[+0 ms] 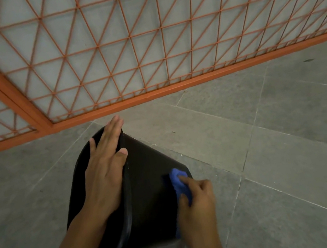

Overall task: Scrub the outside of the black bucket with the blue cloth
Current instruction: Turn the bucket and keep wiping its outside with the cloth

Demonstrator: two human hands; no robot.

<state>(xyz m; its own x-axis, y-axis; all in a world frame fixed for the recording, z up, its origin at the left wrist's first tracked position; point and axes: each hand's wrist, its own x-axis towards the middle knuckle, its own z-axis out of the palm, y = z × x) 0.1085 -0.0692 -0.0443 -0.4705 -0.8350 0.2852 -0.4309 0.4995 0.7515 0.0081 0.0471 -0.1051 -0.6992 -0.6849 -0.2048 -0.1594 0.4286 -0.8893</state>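
Your two forearms come up from the bottom edge, and between them the black bucket [148, 192] lies tipped on its side on the grey tiled floor [282, 146], its mouth turned to your left and its narrower base pointing away to the right. Your right hand [196, 205] sits low against the bucket's outer wall, fingers curled round the blue cloth [179, 182], which is bunched up and pressed onto the black plastic near the base end; a strip of the same cloth shows below your palm as well. Your index finger lies along the top of the cloth, pushing it into the wall.

Further up, your left hand [106, 169] lies flat across the bucket's rim [129, 206], fingers straight and close together, reaching towards the far side of the opening; your thumb hooks over the rim onto the outer wall. That hand steadies the bucket by pressing on it, palm down, rather than closing round anything.

Beyond the bucket, pale grout lines cross the floor tiles at a slant. At the far edge of the floor stands an orange metal grille [145, 50], a frame filled with thin bars crossing in triangles, with a pale grey surface showing behind it
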